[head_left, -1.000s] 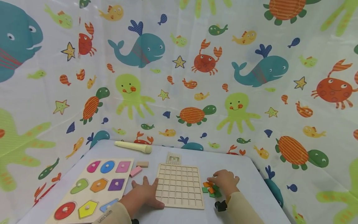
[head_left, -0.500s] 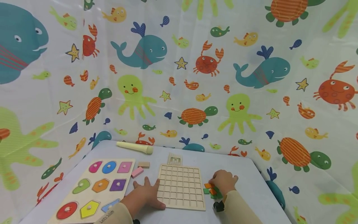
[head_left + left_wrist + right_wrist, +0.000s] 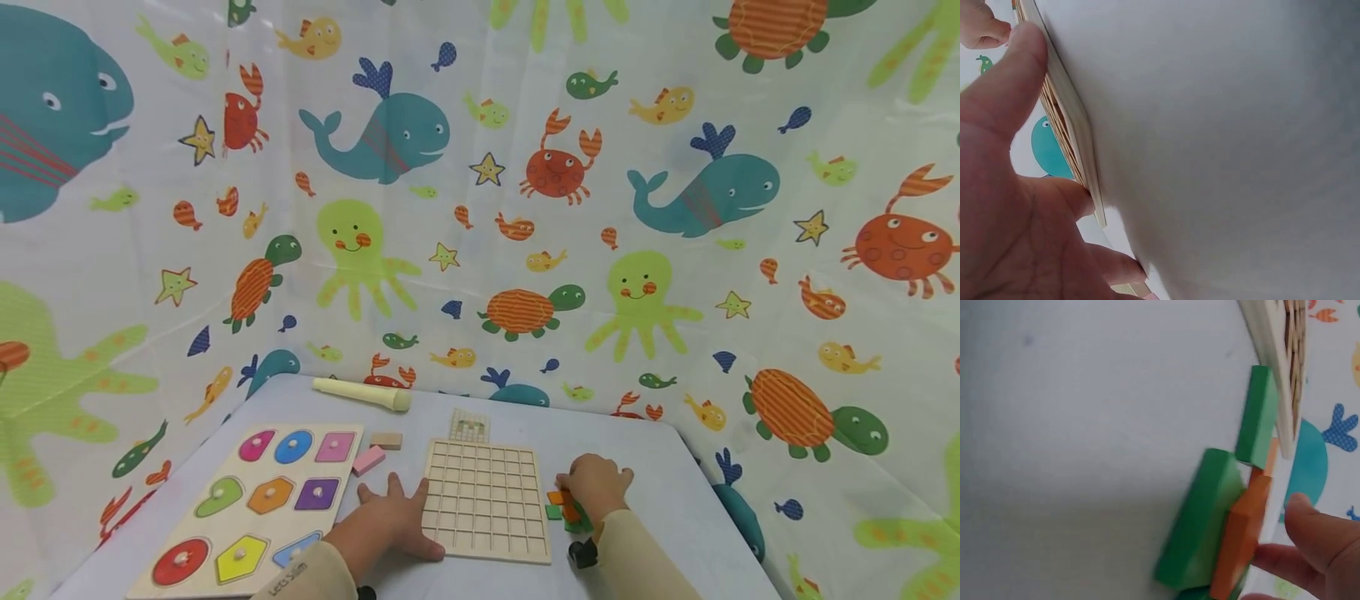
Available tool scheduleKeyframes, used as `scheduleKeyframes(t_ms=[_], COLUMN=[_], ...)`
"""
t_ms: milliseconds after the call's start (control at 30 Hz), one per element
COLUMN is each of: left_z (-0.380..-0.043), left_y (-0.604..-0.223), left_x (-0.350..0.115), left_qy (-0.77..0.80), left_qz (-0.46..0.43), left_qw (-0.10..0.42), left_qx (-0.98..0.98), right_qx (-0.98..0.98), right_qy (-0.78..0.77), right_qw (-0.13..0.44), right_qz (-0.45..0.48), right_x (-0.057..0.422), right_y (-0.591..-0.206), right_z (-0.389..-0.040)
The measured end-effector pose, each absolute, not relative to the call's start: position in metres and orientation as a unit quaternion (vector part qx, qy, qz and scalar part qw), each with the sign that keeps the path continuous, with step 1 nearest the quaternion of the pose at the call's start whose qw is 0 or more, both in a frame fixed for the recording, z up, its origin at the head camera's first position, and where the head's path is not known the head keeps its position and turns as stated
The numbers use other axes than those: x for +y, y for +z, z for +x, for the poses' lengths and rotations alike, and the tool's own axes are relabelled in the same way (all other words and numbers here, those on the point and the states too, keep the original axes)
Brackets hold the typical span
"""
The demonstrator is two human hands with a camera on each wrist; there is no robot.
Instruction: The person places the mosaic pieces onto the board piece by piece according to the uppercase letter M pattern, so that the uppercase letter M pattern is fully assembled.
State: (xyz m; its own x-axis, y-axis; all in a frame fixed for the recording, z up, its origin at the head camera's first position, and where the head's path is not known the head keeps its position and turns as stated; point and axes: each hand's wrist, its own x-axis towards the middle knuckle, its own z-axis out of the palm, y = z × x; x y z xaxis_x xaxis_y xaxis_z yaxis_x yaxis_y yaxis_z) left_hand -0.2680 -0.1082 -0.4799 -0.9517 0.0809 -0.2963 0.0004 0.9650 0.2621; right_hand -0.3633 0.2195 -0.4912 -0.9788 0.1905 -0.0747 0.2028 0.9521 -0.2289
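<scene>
A square wooden grid board (image 3: 486, 500) lies flat in the middle of the table in the head view. My left hand (image 3: 390, 517) rests at its left edge with fingers spread; in the left wrist view, the thumb and a finger touch the rim. My right hand (image 3: 597, 487) is over a small pile of green and orange pieces just right of the board. In the right wrist view an orange block (image 3: 1240, 540) leans against a green block (image 3: 1200, 519), and a fingertip reaches the orange one. The thumb stands apart from the pieces. Part of the pile is hidden under my hand.
On the left lies a knob puzzle board (image 3: 247, 500) with coloured shapes. Near it are a pink block (image 3: 368, 460) and a tan wooden block (image 3: 386, 442). A pale yellow microphone-shaped stick (image 3: 363, 394) and a small patterned card (image 3: 469, 426) lie farther back. A sea-animal curtain surrounds the table.
My right hand and wrist have shifted slightly left over the pile. My left hand stays at the board's edge. The head view has moved a little.
</scene>
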Motion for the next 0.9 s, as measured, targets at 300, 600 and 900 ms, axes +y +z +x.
scheduleKeyframes(t_ms=[300,600,900], left_z=[-0.269,-0.267,-0.266], left_y=[-0.481,-0.480,-0.477], left_x=[-0.109,-0.107,-0.106], left_qy=[0.131,0.131,0.127], left_qz=[0.017,0.016,0.023], left_qw=[0.158,0.162,0.155], left_qx=[0.979,0.978,0.979], right_qx=[0.988,0.990,0.991], right_qy=[-0.129,-0.119,-0.118], right_qw=[0.030,0.026,0.026], right_qz=[0.083,0.067,0.064], right_x=[0.222,0.222,0.220], right_y=[-0.492,-0.496,-0.502], right_z=[-0.361,-0.363,-0.368])
